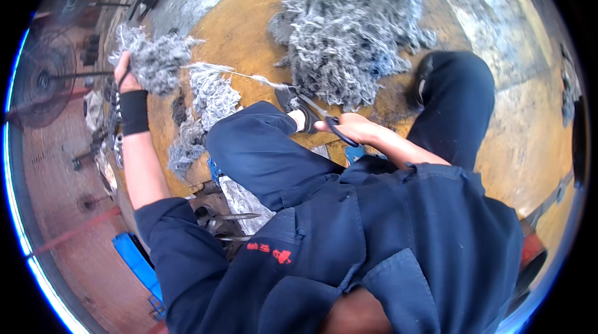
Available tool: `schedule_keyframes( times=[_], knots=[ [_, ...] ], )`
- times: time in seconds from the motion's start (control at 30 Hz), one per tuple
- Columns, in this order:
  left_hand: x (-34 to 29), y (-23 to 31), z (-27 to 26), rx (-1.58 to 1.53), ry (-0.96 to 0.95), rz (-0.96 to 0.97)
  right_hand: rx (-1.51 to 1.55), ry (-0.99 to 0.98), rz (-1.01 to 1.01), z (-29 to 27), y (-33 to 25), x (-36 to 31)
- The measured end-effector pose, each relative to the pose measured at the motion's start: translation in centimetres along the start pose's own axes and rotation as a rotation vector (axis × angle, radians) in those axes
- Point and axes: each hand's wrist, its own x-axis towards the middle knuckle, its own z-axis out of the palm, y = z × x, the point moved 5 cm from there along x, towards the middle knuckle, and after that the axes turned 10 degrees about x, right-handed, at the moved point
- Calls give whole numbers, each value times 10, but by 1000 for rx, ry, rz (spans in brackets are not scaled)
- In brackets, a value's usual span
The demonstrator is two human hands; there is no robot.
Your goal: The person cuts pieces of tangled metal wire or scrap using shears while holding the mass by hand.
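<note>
My left hand (128,75), with a black band round the wrist, is raised at the far left. Its fingers are closed round a shaggy clump of grey fibre (159,60), which partly hides them. From the clump a thin pale strand (240,72) stretches right toward the scissors (335,127). Those have dark handles, gripped in my right hand (354,127) between my knees. Their blades point up and left, near the strand's end; whether they touch it I cannot tell. Beyond my right hand rises a large heap of grey fibre (349,29).
Smaller fibre tufts (212,94) lie on the yellowish floor (230,13) between my left arm and knee. Pointed metal rods (237,216) stick out beside my left thigh. At the left are a round fan (45,79) and a blue object (137,265).
</note>
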Motion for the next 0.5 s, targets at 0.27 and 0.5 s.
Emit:
schedule_keyframes(
  times=[0.27,0.5],
  knots=[
    [1,62,-132,1144,789,507,320,270,101,-23,54,40],
    [19,-34,-271,1193,1093,330,500,357,246,-41,53,34]
  ],
)
